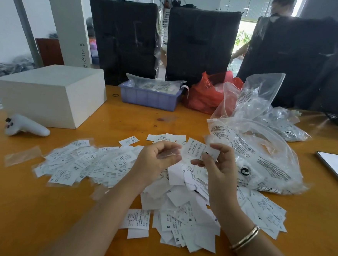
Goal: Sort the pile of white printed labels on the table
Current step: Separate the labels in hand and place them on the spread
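Two hands up over the pile of labels [178,208], mid-sort. Right hand [219,167] pinches a single label [197,150] between thumb and fingers, print side up, reads MADE IN CHINA, raised clear of the counter [115,116]. Left hand [158,159] palm up, fingers loosely curled round what looks like a small clear sleeve, blurry, can't be sure. Step in hand, by my read: pulling one label and checking it before placing.

Next move likely needs reading the size mark and dropping the label on the matching group. Spread of bagged labels [77,163] lies left of the hands, XXL, M, S visible; loose unsorted heap sits under and in front of the hands, spilling right. Most still unsorted, so early-to-mid progress.

Surface: orange wood counter, glossy. On it: white box [50,93] far left, white controller [26,129] beside it, purple tray [150,98] with bagged stock, red plastic bag [204,96], clear printed poly bags [258,154] right, phone [337,167] at right edge. Behind: black wrapped bundles [202,44], a white pillar, bright warehouse-type room, another person partly seen far right
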`<act>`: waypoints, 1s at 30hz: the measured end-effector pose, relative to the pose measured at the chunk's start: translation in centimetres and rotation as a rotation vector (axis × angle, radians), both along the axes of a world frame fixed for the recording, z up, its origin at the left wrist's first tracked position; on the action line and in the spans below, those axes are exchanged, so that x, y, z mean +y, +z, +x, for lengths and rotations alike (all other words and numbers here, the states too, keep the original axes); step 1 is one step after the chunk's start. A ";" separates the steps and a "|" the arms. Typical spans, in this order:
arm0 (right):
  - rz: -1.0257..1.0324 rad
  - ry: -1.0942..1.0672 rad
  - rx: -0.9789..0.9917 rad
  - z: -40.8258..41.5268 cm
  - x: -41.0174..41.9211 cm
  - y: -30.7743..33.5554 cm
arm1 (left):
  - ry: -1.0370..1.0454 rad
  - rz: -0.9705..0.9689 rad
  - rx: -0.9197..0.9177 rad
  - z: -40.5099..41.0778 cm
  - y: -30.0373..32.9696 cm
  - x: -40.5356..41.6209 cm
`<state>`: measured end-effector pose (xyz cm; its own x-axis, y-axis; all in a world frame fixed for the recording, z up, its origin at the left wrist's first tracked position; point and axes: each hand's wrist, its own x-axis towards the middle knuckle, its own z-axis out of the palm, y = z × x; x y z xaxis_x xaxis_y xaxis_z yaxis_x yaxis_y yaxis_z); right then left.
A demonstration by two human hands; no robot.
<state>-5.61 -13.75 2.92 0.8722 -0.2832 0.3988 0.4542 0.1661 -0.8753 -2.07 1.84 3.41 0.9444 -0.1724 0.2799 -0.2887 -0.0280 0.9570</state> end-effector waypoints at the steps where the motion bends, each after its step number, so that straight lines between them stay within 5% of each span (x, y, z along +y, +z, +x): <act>1: -0.018 0.003 -0.002 0.0 0.0 -0.1 | -0.001 0.000 0.000 0.0 0.0 0.0; 14: -0.388 0.032 0.025 0.4 -0.2 -0.6 | -0.029 0.069 0.007 -0.1 0.2 0.0; 20: -0.357 -0.034 0.075 0.7 -0.2 -0.8 | 0.004 0.059 0.018 0.0 -0.1 -0.2; 30: -0.964 -0.005 0.110 0.1 0.8 -1.3 | 0.065 0.051 0.004 -0.2 -0.2 -0.4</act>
